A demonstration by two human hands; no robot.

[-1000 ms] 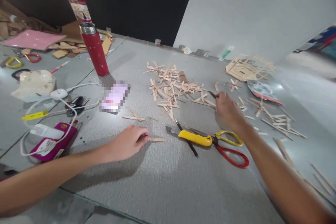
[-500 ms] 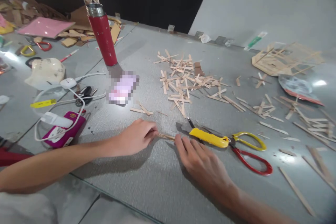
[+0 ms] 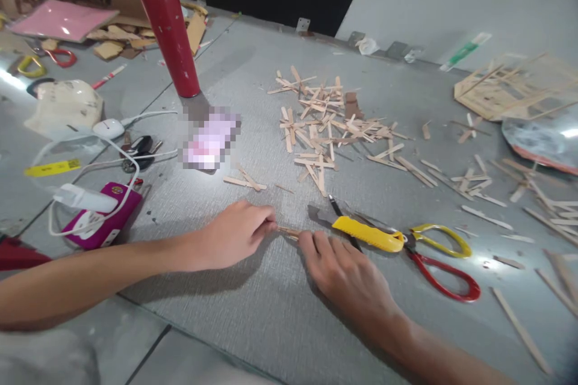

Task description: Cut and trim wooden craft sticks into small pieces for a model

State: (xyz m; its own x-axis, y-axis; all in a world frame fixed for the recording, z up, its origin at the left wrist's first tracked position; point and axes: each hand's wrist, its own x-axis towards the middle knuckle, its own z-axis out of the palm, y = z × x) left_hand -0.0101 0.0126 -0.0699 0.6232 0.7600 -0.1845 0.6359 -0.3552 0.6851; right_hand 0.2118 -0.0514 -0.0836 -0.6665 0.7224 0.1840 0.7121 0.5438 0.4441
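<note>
- Cutter with a yellow handle (image 3: 368, 234) lay flat on the grey table (image 3: 253, 325), with its blade toward the left.
- Just left of the cutter, a thin wooden stick (image 3: 288, 232) was between the two hands; whether it was one layer or more, I could not tell.
- The left hand (image 3: 239, 233), farther left of the cutter, pinched one end of this stick between thumb and fingers.
- The right hand (image 3: 345, 271), in front of the cutter, touched the other end with its fingertips; whether it gripped or only pressed, I could not tell.
- The two hands were near each other, but apart.
- A black pen (image 3: 335, 206) passed under the cutter.
- Scissors (image 3: 409, 241) touched its right end.
- Behind the cutter spread a loose heap of sticks (image 3: 336, 140).
- Far behind it, to the left, stood a red bottle (image 3: 171, 36).
</note>
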